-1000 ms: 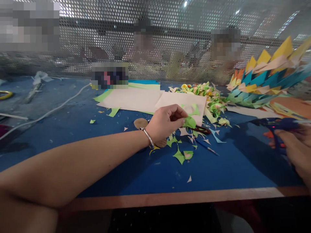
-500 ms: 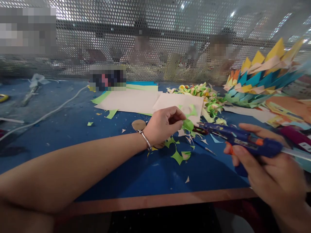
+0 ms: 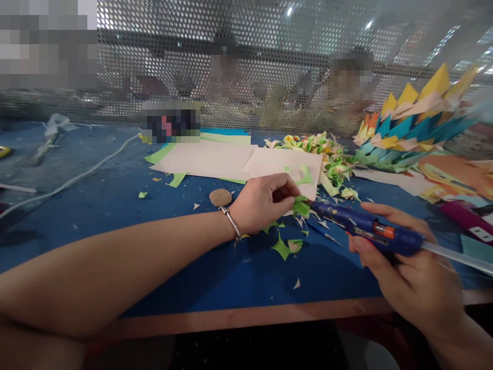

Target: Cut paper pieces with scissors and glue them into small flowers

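Observation:
Between the thumb and fingers of my left hand [image 3: 265, 203] is a small piece of green paper [image 3: 301, 206]. A blue glue gun [image 3: 362, 224] is gripped in my right hand [image 3: 414, 277], its nozzle pointing left and up against or just by the green paper. Whether the tip touches it I cannot tell. A clear glue stick [image 3: 456, 256] sticks out of the gun's back end. Under and beside my left hand lie green paper scraps [image 3: 282, 247] and a brown disc [image 3: 221, 197]. A thin blue brush or pen [image 3: 325, 235] rests below the nozzle.
Pale pink paper sheets [image 3: 204, 160] lie behind my hands. A heap of folded paper pieces [image 3: 327, 154] is at the back, and a tiered paper model [image 3: 412, 133] stands at the right. A white cable [image 3: 84, 170] crosses the left; a perforated metal screen [image 3: 262, 77] rises behind.
My right hand has brought the glue gun leftward, so its nozzle is now at the green paper. My left hand has shifted slightly right and down, tilting the paper.

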The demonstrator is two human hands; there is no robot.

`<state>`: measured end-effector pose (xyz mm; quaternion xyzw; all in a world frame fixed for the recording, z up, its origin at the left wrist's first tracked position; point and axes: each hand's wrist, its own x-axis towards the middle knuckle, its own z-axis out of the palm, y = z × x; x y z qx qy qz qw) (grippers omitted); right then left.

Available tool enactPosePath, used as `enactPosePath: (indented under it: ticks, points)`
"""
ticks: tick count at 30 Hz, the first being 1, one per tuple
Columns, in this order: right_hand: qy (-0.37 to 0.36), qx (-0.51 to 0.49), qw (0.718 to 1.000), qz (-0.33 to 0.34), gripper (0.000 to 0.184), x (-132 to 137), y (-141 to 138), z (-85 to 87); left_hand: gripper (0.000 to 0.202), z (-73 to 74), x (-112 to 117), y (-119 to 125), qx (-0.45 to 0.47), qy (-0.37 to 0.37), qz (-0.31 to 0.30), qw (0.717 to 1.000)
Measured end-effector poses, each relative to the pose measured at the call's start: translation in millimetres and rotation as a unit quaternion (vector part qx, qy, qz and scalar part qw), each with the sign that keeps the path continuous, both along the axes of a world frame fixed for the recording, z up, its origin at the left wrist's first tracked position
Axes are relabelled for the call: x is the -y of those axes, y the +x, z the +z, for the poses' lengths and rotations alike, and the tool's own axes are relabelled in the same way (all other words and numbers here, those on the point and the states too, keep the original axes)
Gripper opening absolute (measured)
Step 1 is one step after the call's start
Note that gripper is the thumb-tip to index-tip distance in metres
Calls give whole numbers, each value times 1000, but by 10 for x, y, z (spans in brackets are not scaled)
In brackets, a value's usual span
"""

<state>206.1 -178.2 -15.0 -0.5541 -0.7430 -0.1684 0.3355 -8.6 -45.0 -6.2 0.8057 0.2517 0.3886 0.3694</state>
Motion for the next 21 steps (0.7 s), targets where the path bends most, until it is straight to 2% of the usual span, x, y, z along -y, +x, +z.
enactPosePath:
  ticks: [6, 21]
  points:
    - [-10, 28, 1000, 9, 14, -4, 46, -4, 9, 27, 19, -2, -6, 1, -2, 1000]
    - [-3, 25, 1000, -13, 19, 28, 55, 5, 12, 16, 14, -9, -13, 36, -1, 999]
